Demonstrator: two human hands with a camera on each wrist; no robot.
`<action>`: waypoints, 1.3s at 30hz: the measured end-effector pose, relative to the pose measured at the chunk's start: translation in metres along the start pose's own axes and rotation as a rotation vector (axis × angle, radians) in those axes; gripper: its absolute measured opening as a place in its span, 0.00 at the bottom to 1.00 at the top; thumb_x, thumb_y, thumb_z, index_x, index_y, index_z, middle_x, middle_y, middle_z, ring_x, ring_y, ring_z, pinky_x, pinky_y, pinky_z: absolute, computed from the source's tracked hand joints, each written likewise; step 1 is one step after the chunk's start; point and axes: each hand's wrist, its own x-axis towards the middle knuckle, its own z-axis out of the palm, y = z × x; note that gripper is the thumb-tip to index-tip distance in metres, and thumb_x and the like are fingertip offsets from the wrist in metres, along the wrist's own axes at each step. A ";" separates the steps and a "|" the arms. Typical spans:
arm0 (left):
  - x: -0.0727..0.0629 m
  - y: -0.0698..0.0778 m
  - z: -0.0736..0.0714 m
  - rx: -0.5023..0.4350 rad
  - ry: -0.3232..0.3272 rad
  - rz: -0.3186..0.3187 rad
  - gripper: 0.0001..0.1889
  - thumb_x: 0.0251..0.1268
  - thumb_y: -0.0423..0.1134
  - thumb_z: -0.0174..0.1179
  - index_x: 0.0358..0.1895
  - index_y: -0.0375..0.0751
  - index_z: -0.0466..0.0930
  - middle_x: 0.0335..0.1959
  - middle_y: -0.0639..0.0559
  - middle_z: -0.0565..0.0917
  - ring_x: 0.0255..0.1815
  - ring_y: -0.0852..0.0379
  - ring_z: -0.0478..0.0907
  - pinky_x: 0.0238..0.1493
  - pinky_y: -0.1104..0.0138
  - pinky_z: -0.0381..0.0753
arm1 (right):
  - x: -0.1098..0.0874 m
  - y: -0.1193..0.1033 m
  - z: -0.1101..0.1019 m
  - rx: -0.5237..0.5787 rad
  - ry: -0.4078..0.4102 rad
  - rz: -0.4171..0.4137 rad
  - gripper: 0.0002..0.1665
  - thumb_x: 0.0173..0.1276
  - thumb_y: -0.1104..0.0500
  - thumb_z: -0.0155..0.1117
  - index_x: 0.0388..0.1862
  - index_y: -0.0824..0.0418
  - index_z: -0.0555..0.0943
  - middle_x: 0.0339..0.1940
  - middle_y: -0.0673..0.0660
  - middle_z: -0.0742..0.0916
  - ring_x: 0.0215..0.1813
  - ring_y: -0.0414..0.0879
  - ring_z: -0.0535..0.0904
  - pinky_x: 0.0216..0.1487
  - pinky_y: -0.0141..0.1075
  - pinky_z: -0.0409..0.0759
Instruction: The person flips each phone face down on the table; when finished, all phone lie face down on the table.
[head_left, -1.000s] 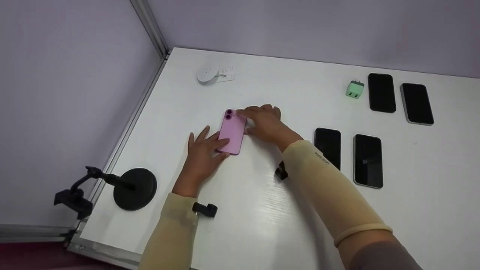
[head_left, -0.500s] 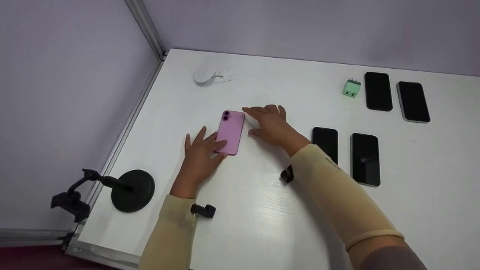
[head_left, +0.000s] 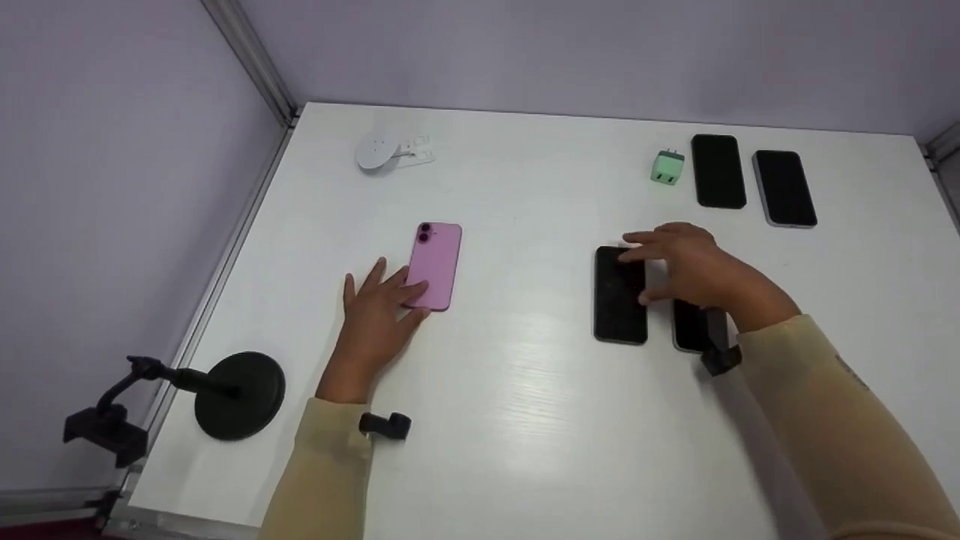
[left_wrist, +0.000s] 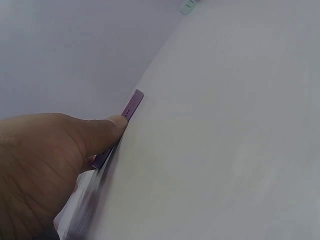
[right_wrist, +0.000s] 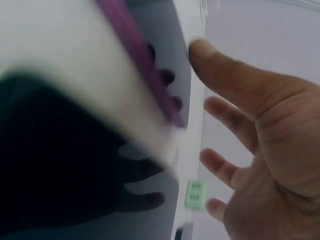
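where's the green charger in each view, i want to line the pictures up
Head: charger in the upper right, left of two black phones.
Left wrist: charger at the top edge, right of centre, partly cut off.
Right wrist: charger low, right of centre, just left of the right hand.
Shared landmark: the pale wall, seen across the top, at upper left and at upper right respectively.

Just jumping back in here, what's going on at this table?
A person's left hand touches the lower end of a pink phone, lying camera side up on the white table. The right hand is over a black phone; whether it touches is unclear. Another dark phone beside that one is partly hidden from view. Two more phones and a green charger sit farther back.
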 end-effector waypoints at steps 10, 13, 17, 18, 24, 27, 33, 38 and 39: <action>-0.003 -0.025 -0.007 -0.033 0.003 -0.033 0.25 0.77 0.47 0.69 0.73 0.53 0.83 0.82 0.45 0.74 0.92 0.40 0.51 0.87 0.33 0.30 | 0.014 -0.019 0.014 -0.043 -0.031 0.002 0.49 0.55 0.57 0.90 0.77 0.50 0.80 0.88 0.57 0.70 0.88 0.71 0.55 0.84 0.72 0.49; -0.001 -0.028 -0.008 -0.030 -0.005 -0.039 0.25 0.77 0.46 0.70 0.74 0.52 0.83 0.82 0.45 0.74 0.92 0.39 0.51 0.87 0.33 0.30 | 0.020 -0.022 0.017 -0.010 -0.026 0.002 0.47 0.54 0.58 0.91 0.75 0.52 0.82 0.87 0.58 0.72 0.88 0.71 0.56 0.84 0.71 0.49; 0.001 -0.023 -0.009 0.006 0.002 -0.057 0.25 0.75 0.45 0.72 0.73 0.51 0.84 0.81 0.42 0.75 0.92 0.36 0.51 0.87 0.32 0.30 | 0.024 -0.024 0.019 0.024 -0.042 0.003 0.46 0.56 0.58 0.90 0.75 0.53 0.82 0.87 0.58 0.71 0.88 0.71 0.55 0.83 0.72 0.48; 0.002 -0.020 -0.009 0.026 0.007 -0.059 0.26 0.74 0.45 0.72 0.72 0.50 0.85 0.81 0.41 0.75 0.92 0.35 0.50 0.87 0.31 0.30 | 0.024 -0.024 0.019 0.026 -0.046 0.005 0.46 0.56 0.58 0.90 0.75 0.53 0.82 0.88 0.58 0.70 0.88 0.70 0.54 0.83 0.72 0.47; 0.009 0.035 0.010 0.144 0.001 0.036 0.26 0.71 0.53 0.75 0.68 0.49 0.87 0.80 0.39 0.76 0.91 0.35 0.52 0.88 0.33 0.33 | 0.027 -0.026 0.018 0.033 -0.057 0.023 0.46 0.58 0.58 0.89 0.76 0.50 0.82 0.89 0.56 0.68 0.90 0.69 0.52 0.84 0.72 0.45; 0.013 0.070 0.031 0.137 -0.048 0.144 0.27 0.70 0.57 0.74 0.66 0.48 0.86 0.75 0.44 0.82 0.89 0.39 0.59 0.89 0.36 0.37 | 0.030 -0.027 0.018 0.041 -0.053 0.028 0.46 0.57 0.58 0.89 0.76 0.50 0.82 0.89 0.57 0.69 0.90 0.69 0.52 0.84 0.73 0.43; 0.023 0.121 0.069 0.157 -0.121 0.275 0.32 0.66 0.63 0.74 0.66 0.48 0.83 0.59 0.54 0.92 0.84 0.47 0.69 0.89 0.39 0.48 | 0.039 -0.030 0.022 0.007 -0.042 0.033 0.47 0.56 0.57 0.90 0.76 0.47 0.82 0.87 0.58 0.71 0.89 0.68 0.54 0.84 0.75 0.44; 0.021 0.139 0.083 0.223 -0.130 0.309 0.37 0.67 0.66 0.71 0.75 0.54 0.80 0.70 0.56 0.86 0.85 0.47 0.68 0.88 0.37 0.50 | 0.040 -0.032 0.026 0.004 -0.013 -0.007 0.47 0.55 0.55 0.90 0.75 0.48 0.83 0.86 0.59 0.73 0.88 0.68 0.57 0.83 0.75 0.47; 0.020 0.141 0.085 0.247 -0.127 0.315 0.36 0.69 0.67 0.69 0.76 0.56 0.79 0.72 0.55 0.85 0.85 0.47 0.67 0.87 0.37 0.51 | 0.040 -0.032 0.027 0.005 -0.004 -0.017 0.47 0.55 0.55 0.91 0.75 0.48 0.83 0.86 0.59 0.73 0.87 0.68 0.58 0.82 0.75 0.48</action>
